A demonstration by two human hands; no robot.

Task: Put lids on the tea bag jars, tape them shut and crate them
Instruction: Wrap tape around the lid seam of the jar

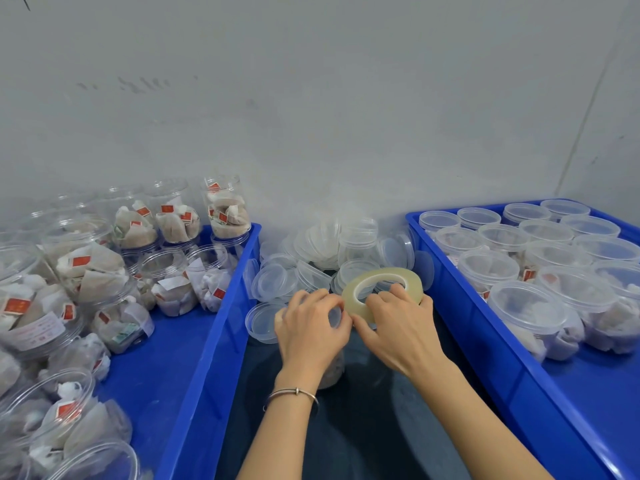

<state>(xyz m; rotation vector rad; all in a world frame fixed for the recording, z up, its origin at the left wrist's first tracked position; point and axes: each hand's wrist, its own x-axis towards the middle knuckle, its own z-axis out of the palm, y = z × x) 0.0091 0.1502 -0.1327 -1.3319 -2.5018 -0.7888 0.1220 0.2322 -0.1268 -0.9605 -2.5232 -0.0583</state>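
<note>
- Left hand [311,322] curled over a lidded jar [330,367] held near centre, between the two crates. Hand and wrist hide most of the jar; only the lower body and a bit of lid edge show.
- Right hand [394,327] grips the clear tape roll [381,289], fingers through its core, roll tilted and just beside the jar lid. Tape end: can't make out.
- Left crate [221,327]: open jars of tea bags [90,271], no lids, some tipped over. Nearest ones cut off by the frame edge.
- Right crate [460,306]: lidded jars [530,306] upright in rows, contents foggy through the plastic.
- Far centre by the wall: pile of loose lids [322,244], translucent, hard to tell apart.
</note>
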